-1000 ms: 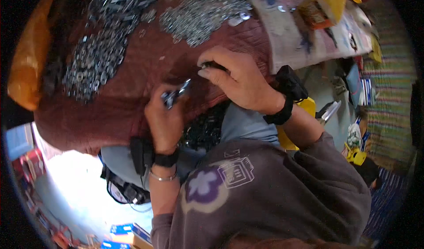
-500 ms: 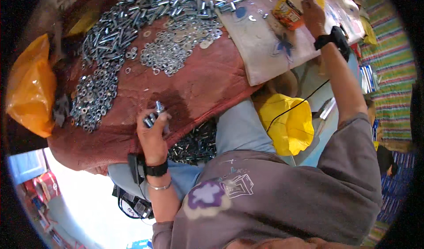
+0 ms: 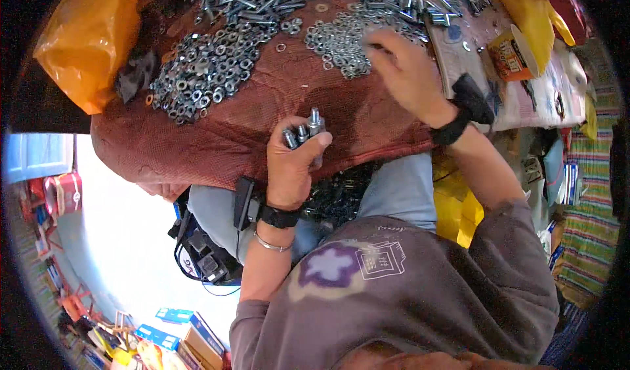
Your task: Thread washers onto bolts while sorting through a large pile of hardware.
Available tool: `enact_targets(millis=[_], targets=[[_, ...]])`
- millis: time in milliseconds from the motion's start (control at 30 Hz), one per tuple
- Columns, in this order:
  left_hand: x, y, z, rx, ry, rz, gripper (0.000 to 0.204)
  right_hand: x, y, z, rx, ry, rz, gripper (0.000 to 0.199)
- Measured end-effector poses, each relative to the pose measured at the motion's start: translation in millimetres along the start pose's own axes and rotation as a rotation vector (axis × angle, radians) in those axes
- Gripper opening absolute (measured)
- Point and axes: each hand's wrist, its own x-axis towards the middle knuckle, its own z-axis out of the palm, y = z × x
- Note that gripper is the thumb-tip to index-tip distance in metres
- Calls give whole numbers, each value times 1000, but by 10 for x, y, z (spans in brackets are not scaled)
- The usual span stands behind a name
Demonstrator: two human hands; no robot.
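Note:
My left hand point(image 3: 292, 157) is closed around several silvery metal bolts point(image 3: 315, 117), whose threaded ends stick up past the thumb and fingers. It hovers over the near edge of the red-brown cloth point(image 3: 282, 101). My right hand point(image 3: 407, 75), blurred, is over the right side of a heap of flat washers point(image 3: 335, 45). Its thumb and fingers look apart, and nothing shows between them. Left of the washers lies a heap of hex nuts point(image 3: 210, 71). A pile of metal bolts and rods point(image 3: 256, 2) spreads along the far side.
An orange-printed paper cup point(image 3: 508, 58) lies tilted on the pale cloth point(image 3: 518, 107) at right, against a yellow bag point(image 3: 525, 16). At far left hangs an orange plastic bag point(image 3: 88, 42). Dark small parts point(image 3: 338, 196) sit below the table edge, between my legs.
My right hand has let go of the paper cup and moved left to the washers. My left hand still holds the bolts. The view has shifted, so the table things sit further right.

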Motion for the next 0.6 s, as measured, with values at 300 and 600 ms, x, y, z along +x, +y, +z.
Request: enact_targets(millis=[300,600], targets=[[35,69,-63,35,15,60,22,674,-59,734,-235,-146,-101,19],[44,89,-51,84,44,70,14,709,-116,765,-374,-346,-225,19]])
